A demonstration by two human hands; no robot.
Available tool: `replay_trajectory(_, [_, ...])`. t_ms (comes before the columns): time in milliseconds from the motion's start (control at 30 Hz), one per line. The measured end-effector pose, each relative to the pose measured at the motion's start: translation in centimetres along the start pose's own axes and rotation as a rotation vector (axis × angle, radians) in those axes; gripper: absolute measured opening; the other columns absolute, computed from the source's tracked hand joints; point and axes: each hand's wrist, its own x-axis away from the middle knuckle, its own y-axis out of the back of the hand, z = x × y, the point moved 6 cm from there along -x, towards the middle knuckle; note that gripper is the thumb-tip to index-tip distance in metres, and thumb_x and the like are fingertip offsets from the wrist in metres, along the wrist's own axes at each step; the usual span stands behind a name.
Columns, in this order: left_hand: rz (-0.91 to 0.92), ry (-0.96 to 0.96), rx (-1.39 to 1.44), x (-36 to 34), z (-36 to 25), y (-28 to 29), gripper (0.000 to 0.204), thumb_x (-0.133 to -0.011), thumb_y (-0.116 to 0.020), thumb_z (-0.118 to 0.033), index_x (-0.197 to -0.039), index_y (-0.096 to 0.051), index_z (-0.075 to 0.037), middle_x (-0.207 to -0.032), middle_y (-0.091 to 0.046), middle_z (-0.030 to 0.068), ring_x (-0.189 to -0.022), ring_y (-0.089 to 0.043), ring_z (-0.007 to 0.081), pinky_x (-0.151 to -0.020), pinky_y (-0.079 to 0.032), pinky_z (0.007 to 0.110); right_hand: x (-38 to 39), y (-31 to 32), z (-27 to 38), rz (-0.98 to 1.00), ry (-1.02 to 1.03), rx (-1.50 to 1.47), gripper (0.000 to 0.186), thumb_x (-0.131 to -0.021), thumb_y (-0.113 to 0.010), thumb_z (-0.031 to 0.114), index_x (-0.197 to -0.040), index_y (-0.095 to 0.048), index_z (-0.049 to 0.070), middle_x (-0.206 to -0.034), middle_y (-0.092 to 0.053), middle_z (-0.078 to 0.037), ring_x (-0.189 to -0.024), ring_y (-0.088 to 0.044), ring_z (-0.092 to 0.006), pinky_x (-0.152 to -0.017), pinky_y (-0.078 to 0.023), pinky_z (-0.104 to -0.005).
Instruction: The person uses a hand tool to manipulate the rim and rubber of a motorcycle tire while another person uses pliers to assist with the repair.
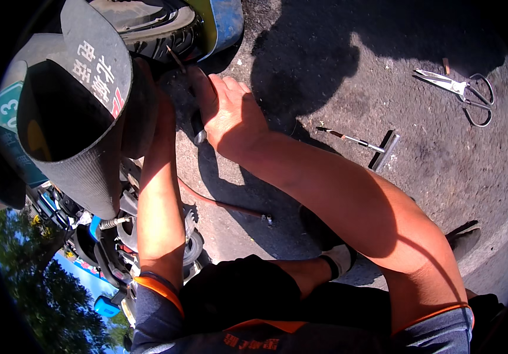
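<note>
My right hand [233,112] has its fingers bent over something dark just below a tire [165,35]; what it holds is hidden. A thin pointed tool [175,58] sticks up by its fingertips, and a rounded metal end [199,134] shows under the hand. My left hand [153,85] is mostly hidden behind a curled dark rubber flap [71,177], beside the right one. A red hose [218,203] lies on the pavement below them.
Large scissors [457,88] and a T-handled tool [384,153] lie on the pavement [443,171] at right. A blue-and-olive panel [224,23] stands by the tire. Parked scooters [100,242] and trees [23,265] are at left.
</note>
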Motion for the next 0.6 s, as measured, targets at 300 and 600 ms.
replay_trajectory(300, [0.122,-0.239,-0.208,0.6,-0.4,-1.2,0.052,-0.119,-0.047,-0.049,-0.146,-0.057,-0.006,-0.142,-0.057,0.012,-0.126,-0.058,0.0225,-0.098,-0.06,0.042,1.7,3.6,0.4,-0.105,-0.051,-0.69,0.058,-0.095,-0.072,0.0,-0.149,-0.051,0.003,-0.128,-0.07,-0.024,-0.124,-0.07,-0.0401,-0.104,-0.056,-0.0437])
replay_trajectory(600, [0.045,-0.021,0.082,0.2,-0.3,-0.4,0.048,-0.119,-0.049,-0.046,-0.135,-0.063,-0.002,-0.131,-0.065,0.0139,-0.12,-0.059,0.0227,-0.101,-0.055,0.042,-0.1,8.6,0.6,-0.247,0.017,-0.581,0.045,-0.092,-0.07,-0.004,-0.135,-0.059,0.002,-0.094,-0.07,-0.023,-0.089,-0.073,-0.0434,-0.08,-0.058,-0.045])
